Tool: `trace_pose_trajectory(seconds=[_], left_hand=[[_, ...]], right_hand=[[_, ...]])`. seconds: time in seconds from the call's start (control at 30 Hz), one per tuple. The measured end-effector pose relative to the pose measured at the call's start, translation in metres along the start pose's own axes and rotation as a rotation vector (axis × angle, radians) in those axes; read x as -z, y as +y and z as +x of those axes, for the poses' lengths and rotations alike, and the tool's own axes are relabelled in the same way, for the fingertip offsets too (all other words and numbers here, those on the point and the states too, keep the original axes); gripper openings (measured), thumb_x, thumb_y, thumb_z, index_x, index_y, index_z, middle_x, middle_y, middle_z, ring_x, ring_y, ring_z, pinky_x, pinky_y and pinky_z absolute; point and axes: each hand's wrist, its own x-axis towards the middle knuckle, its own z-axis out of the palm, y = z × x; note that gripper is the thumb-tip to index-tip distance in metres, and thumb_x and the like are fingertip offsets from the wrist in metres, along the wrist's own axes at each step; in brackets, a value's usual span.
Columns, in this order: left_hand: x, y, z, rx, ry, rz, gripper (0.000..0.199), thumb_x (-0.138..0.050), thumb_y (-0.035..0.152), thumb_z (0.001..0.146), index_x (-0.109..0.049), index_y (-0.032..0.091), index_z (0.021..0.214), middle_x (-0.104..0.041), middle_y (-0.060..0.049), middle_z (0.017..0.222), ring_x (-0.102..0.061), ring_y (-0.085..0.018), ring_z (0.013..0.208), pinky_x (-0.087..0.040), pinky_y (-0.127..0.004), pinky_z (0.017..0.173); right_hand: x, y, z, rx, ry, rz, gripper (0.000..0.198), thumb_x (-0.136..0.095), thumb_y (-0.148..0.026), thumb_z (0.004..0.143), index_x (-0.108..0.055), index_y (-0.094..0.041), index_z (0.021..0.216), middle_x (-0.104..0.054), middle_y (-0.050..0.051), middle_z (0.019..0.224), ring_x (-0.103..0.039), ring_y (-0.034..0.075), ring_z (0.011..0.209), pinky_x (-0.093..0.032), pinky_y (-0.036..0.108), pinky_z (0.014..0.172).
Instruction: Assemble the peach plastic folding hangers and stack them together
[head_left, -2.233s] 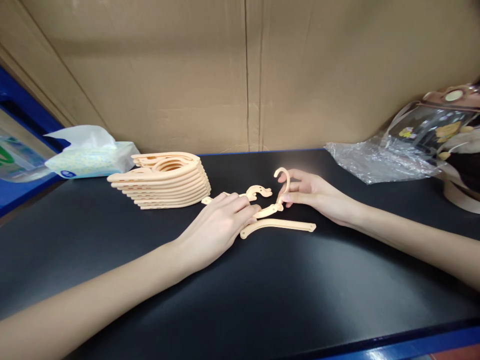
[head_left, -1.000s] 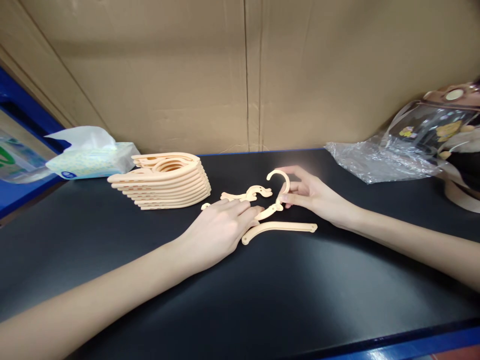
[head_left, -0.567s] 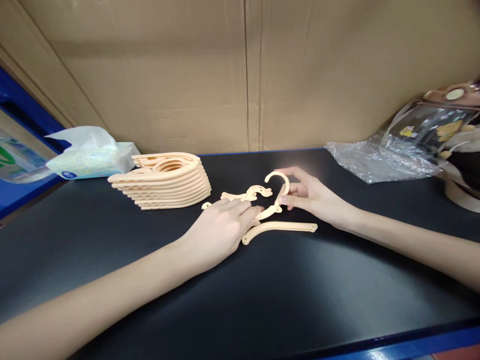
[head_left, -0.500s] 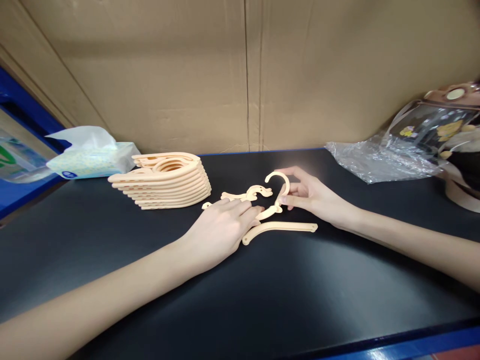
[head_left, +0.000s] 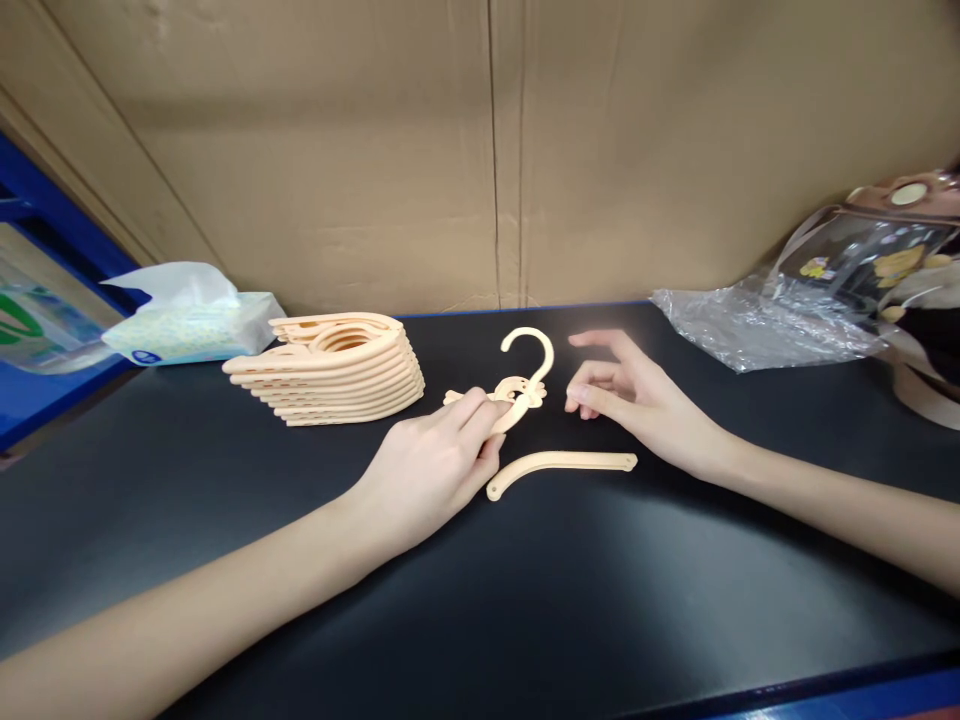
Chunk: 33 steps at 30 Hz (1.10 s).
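Observation:
My left hand (head_left: 439,465) is closed on a cream plastic hanger piece with a hook (head_left: 550,352); the hook rises to the right of the fingers, and the palm hides part of the piece. My right hand (head_left: 630,395) is off to the right of the hook, fingers apart and curled, touching nothing. Behind the held piece lie other cream hanger parts (head_left: 512,385), partly covered by it and my left hand. A loose curved hanger arm (head_left: 562,461) rests on the black table in front of the hands.
Left of my hands stands a stack of cream folding hangers (head_left: 337,375). A tissue pack (head_left: 199,325) sits behind it at the left. Clear plastic wrapping (head_left: 765,322) and a transparent bag (head_left: 847,245) lie at the right. Cardboard (head_left: 360,150) walls the back of the black table (head_left: 525,610).
My right hand has let go of the hook and opened a little to the right. My left hand now grips the hook piece, which has shifted left and tilted up.

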Motion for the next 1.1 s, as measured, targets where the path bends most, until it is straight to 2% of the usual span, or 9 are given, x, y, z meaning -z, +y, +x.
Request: trace_pose_trajectory(seconds=[0.1,0.17,0.27,0.4,0.57,0.7,0.83,0.93,1.1], left_hand=[[0.004,0.0,-0.002,0.07,-0.016,-0.046,0.03,-0.038,0.019,0.094,-0.055,0.015,0.119,-0.061,-0.002,0.091,-0.063,-0.014,0.073,-0.041,-0.021,0.048],[0.006,0.0,-0.004,0.096,-0.031,-0.1,0.032,-0.039,0.02,0.094,-0.052,0.017,0.122,-0.06,-0.002,0.094,-0.062,-0.013,0.072,-0.041,-0.02,0.049],[0.009,0.0,-0.006,0.153,-0.064,-0.254,0.032,-0.039,0.022,0.094,-0.049,0.02,0.124,-0.059,-0.002,0.099,-0.06,-0.012,0.069,-0.044,-0.022,0.055],[0.012,0.0,-0.004,0.309,-0.102,-0.52,0.028,-0.047,0.023,0.09,-0.05,0.022,0.118,-0.059,0.0,0.098,-0.061,-0.011,0.069,-0.048,-0.023,0.061],[0.015,-0.001,0.0,0.459,-0.226,-0.986,0.037,-0.048,0.024,0.088,-0.04,0.028,0.124,-0.057,0.002,0.096,-0.055,-0.006,0.051,-0.041,-0.016,0.039],[0.013,-0.005,0.003,0.478,-0.267,-1.292,0.04,-0.052,0.023,0.084,-0.038,0.025,0.121,-0.053,0.001,0.088,-0.056,-0.009,0.058,-0.044,-0.015,0.037],[0.011,-0.007,0.007,0.482,-0.29,-1.406,0.035,-0.055,0.025,0.084,-0.04,0.025,0.116,-0.048,0.004,0.078,-0.051,-0.009,0.059,-0.049,-0.017,0.041],[0.012,-0.007,0.009,0.561,-0.311,-1.413,0.024,-0.057,0.036,0.086,-0.047,0.022,0.102,-0.044,0.006,0.07,-0.046,-0.008,0.054,-0.048,-0.016,0.041],[0.011,-0.006,0.011,0.647,-0.375,-1.432,0.038,-0.036,0.05,0.096,-0.047,0.017,0.079,-0.038,0.008,0.053,-0.035,-0.005,0.041,-0.042,-0.015,0.038]], right_hand=[[0.001,-0.005,-0.005,0.136,-0.044,-0.286,0.014,-0.041,-0.034,0.097,-0.049,-0.022,0.096,-0.052,-0.004,0.069,-0.051,0.012,0.065,-0.041,0.027,0.063],[0.001,-0.008,-0.008,0.29,-0.106,-0.483,0.03,-0.031,-0.027,0.098,-0.044,-0.02,0.072,-0.046,-0.002,0.064,-0.043,0.012,0.061,-0.036,0.027,0.059],[0.0,-0.009,-0.009,0.446,-0.182,-0.612,0.03,-0.032,-0.017,0.093,-0.031,-0.021,0.064,-0.038,-0.003,0.059,-0.035,0.011,0.056,-0.03,0.026,0.053],[-0.001,-0.006,-0.009,0.578,-0.242,-0.661,0.027,-0.036,-0.011,0.09,-0.033,-0.021,0.064,-0.037,-0.004,0.058,-0.033,0.011,0.056,-0.03,0.026,0.054],[-0.001,-0.006,-0.009,0.611,-0.259,-0.783,0.014,-0.046,-0.026,0.095,-0.056,-0.017,0.091,-0.059,0.004,0.082,-0.048,0.015,0.072,-0.04,0.027,0.065],[-0.003,-0.008,-0.009,0.638,-0.323,-0.893,0.026,-0.049,-0.036,0.094,-0.06,-0.017,0.105,-0.063,0.008,0.099,-0.054,0.018,0.083,-0.045,0.031,0.072],[-0.005,-0.01,-0.009,0.635,-0.339,-0.931,0.025,-0.038,-0.024,0.098,-0.062,-0.016,0.098,-0.064,0.008,0.097,-0.056,0.018,0.082,-0.047,0.032,0.074],[-0.005,-0.008,-0.009,0.647,-0.309,-0.865,0.024,-0.035,-0.019,0.098,-0.058,-0.015,0.101,-0.065,0.008,0.091,-0.057,0.018,0.08,-0.048,0.034,0.074],[-0.002,-0.002,-0.011,0.662,-0.273,-0.783,0.03,-0.029,-0.005,0.093,-0.051,-0.012,0.112,-0.066,0.012,0.096,-0.06,0.017,0.082,-0.05,0.03,0.072]])
